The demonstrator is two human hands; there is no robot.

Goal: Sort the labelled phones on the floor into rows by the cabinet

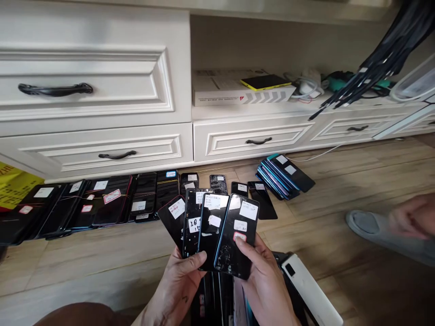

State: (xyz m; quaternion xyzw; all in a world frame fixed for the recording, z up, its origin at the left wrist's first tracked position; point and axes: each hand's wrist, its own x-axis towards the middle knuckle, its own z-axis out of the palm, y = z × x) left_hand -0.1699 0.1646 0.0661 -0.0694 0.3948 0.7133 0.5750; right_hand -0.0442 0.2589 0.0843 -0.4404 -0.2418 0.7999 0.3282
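Several black smartphones with handwritten white labels are fanned out between my hands. My left hand [185,276] is closed around the lower ends of the left ones, including a dark phone [170,221], a phone frame [193,235] and a labelled phone [211,235]. My right hand [263,271] grips the rightmost phone [239,253], its thumb on a red-edged sticker and its lower glass cracked. Beneath my hands stand more phones [217,299], mostly hidden. A white phone-like slab [311,290] leans beside my right wrist.
Stacks of labelled phones [112,213] line the floor along the white drawers [95,149]. Another stack [285,174] leans further right. A yellow-edged phone [265,82] lies on a box [224,93] on the shelf. Black straps [370,63] hang at right, above a slippered foot [367,224].
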